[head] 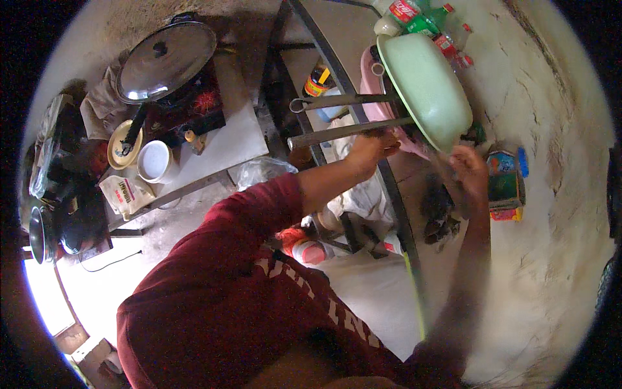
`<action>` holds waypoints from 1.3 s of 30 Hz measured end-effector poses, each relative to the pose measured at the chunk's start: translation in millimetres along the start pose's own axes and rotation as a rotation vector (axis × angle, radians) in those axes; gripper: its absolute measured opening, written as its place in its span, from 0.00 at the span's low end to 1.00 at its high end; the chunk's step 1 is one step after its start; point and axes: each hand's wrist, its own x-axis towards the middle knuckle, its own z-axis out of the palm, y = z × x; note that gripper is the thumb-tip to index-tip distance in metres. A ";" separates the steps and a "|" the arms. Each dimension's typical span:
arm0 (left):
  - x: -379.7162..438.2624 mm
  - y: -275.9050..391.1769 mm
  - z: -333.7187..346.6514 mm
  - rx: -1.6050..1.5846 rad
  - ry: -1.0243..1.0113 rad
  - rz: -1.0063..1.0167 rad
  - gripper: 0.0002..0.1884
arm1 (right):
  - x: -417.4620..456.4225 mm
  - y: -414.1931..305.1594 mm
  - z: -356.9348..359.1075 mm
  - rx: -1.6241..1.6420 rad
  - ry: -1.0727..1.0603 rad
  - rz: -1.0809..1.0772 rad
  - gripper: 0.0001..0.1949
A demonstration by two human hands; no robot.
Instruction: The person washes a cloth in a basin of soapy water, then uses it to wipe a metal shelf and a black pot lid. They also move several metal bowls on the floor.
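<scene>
A light green plastic basin [430,90] is tipped on its side, its rounded underside towards the wall. Behind its rim shows a pink basin [371,104]. Two long utensil handles [350,132] stick out to the left from between the basins; their far ends are hidden. My left hand [376,148] is below the handles with its fingers curled beside the pink basin's lower edge. Blurred, my right hand [469,165] is at the lower end of the green basin's rim. Whether either hand grips a basin cannot be made out.
Plastic drink bottles [437,29] stand beyond the green basin by the wall. A dark metal rack frame [388,189] runs below my hands. To the left, a table [243,138] bears a lidded wok [167,61], a white tub [154,161] and a printed bag [127,194].
</scene>
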 end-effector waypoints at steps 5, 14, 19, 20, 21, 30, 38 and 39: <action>8.1 -0.4 -2.8 0.078 0.047 -0.009 0.01 | 23.3 -20.9 24.7 -0.626 0.036 -0.459 0.13; 13.6 12.8 7.5 -0.051 0.039 -0.090 0.12 | 19.9 -53.2 11.1 -0.916 0.153 -0.365 0.05; -19.7 61.5 -13.8 0.132 0.168 0.039 0.12 | 31.8 -70.5 -23.4 -0.414 0.419 -0.310 0.05; -30.5 70.2 -12.9 0.135 0.198 0.036 0.09 | 31.3 -78.6 -31.5 -0.389 0.431 -0.347 0.05; -30.5 71.3 -26.8 0.179 0.167 0.090 0.07 | 27.9 -88.5 -39.4 -0.364 0.447 -0.393 0.06; -63.8 102.8 -58.2 0.125 0.121 0.137 0.11 | -20.5 -135.7 5.8 -0.210 0.445 -0.333 0.06; -72.5 94.4 -77.9 0.173 0.106 0.015 0.10 | -42.8 -155.6 34.9 -0.264 0.331 -0.489 0.07; -71.8 93.5 -79.4 0.159 0.133 0.021 0.10 | -42.9 -154.8 36.8 -0.270 0.310 -0.538 0.07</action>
